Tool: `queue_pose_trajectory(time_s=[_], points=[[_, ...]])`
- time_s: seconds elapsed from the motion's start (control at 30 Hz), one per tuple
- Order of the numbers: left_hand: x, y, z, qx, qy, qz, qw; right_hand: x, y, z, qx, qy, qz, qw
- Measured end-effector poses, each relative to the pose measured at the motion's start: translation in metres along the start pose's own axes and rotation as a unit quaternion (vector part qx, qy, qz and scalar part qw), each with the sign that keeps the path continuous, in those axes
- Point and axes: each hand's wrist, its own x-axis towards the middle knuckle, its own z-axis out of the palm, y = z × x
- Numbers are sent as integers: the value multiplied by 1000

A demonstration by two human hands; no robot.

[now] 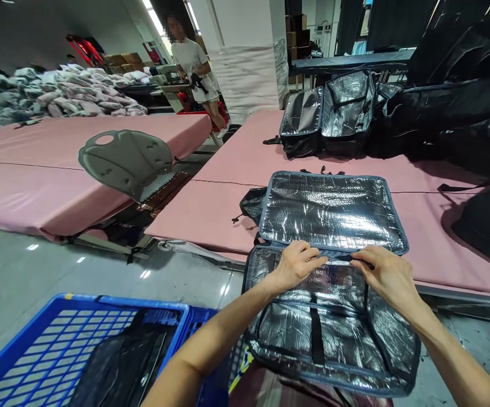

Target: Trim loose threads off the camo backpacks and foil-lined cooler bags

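An open insulated bag [333, 333] with silver foil lining hangs over the near edge of the pink table [228, 192]. Its lid [332, 210] lies flat on the table, foil side up. My left hand [298, 264] pinches the bag's back rim where the lid joins the body. My right hand [386, 274] grips the same rim a little to the right, fingers curled over it. A black strap [316, 333] runs down the inside of the bag.
A blue plastic crate [58, 345] with dark bags inside stands at lower left. More open foil-lined bags [333, 110] and black bags [452, 102] pile up at the table's far right. A grey chair [128, 161] sits between two pink tables. A person [194, 68] stands far back.
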Motion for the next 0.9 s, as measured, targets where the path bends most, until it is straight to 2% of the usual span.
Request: queue_pose_trajectory(time_s=[0.13,0.27,0.37,0.43,0.5,0.53,0.57,0.63,0.7,0.77,0.83,0.9], points=[[-3,-2,3,3,-4,-3,1000,1,3,-3,15,-7,29,999],[-4,1,8,1,-16,-12,1000,2,-1,-4,1,-8,12,1000],[-1,3,-6,-56,-9,-34,998,3,5,-2,62,-26,26,997],[-1,-5,-28,-108,16,-132,985,3,17,-2,165,-30,70,983],[-5,-21,-53,-120,29,-313,942,4,30,-4,241,-12,118,963],[-8,-32,-64,-108,13,-407,907,5,34,-4,248,0,132,960],[-12,-43,-73,-96,-26,-480,872,7,36,-5,236,9,133,963],[-19,-62,-80,-106,-124,-557,815,13,32,-2,181,8,94,979],[-22,-72,-75,-183,-177,-579,774,22,19,5,106,-5,23,994],[-20,-72,-64,-311,-142,-596,727,34,4,16,27,-16,-56,998],[-14,-65,-54,-414,-52,-614,670,46,-7,24,-40,-17,-119,992],[-5,-56,-52,-467,34,-628,622,55,-14,27,-71,-12,-155,985]])
